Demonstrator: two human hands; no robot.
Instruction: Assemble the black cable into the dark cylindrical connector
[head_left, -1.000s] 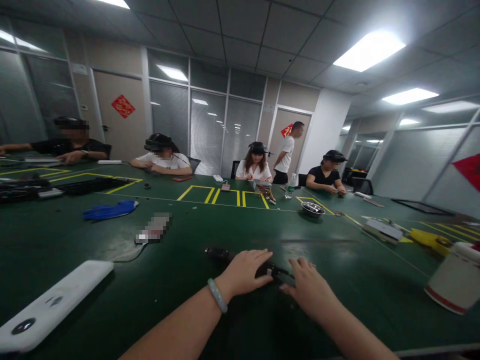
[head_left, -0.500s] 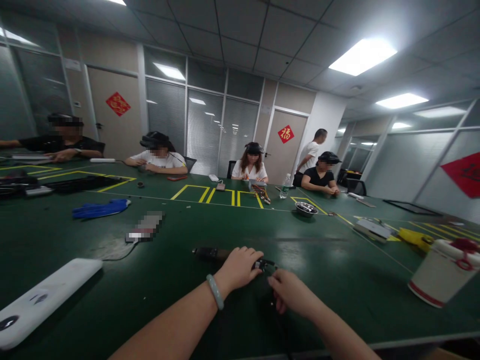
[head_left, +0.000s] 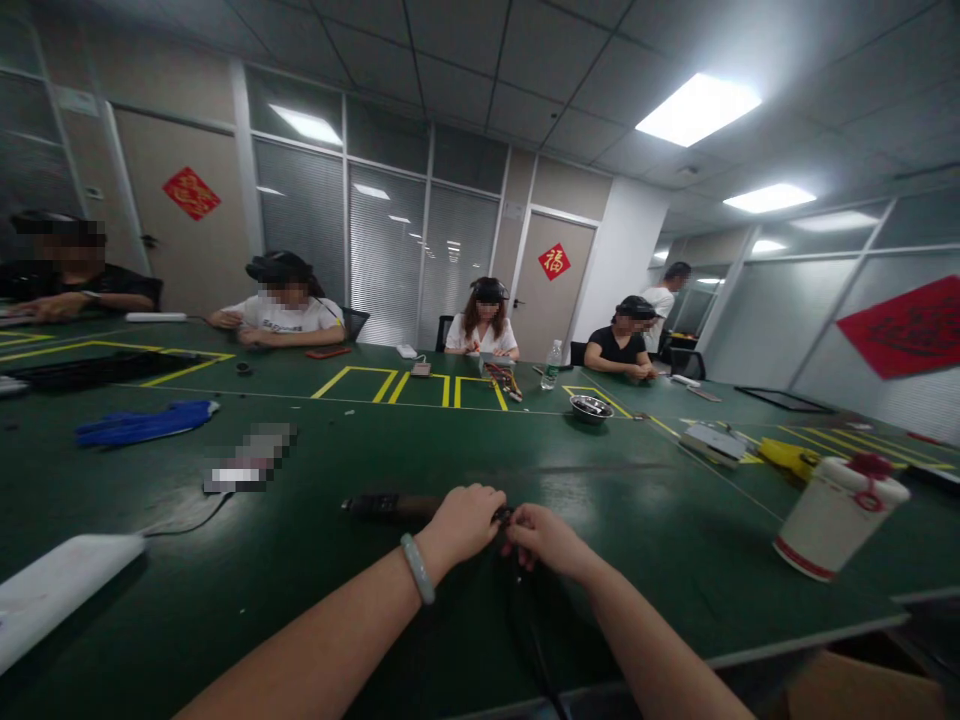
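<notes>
A long dark object (head_left: 379, 503) lies on the green table (head_left: 637, 520) in front of me. My left hand (head_left: 463, 521), with a pale green bracelet (head_left: 417, 568) on the wrist, has its fingers curled over the object's right end. My right hand (head_left: 545, 537) is closed in a pinch right beside it, touching the same small dark part between the two hands. What exactly the fingers grip is too small and dark to name. A dark cable (head_left: 534, 640) runs from the hands towards me.
A white cup with a red item on top (head_left: 832, 515) stands at the right. A white device (head_left: 56, 595) with a cable, a blue glove (head_left: 139, 423), a metal bowl (head_left: 589, 407) and a yellow tool (head_left: 787, 458) lie around. Several people sit at the far side.
My right hand has drawn in and closed, meeting my left hand at the dark object. My view has swung right, and a standing person at the back has walked to the right.
</notes>
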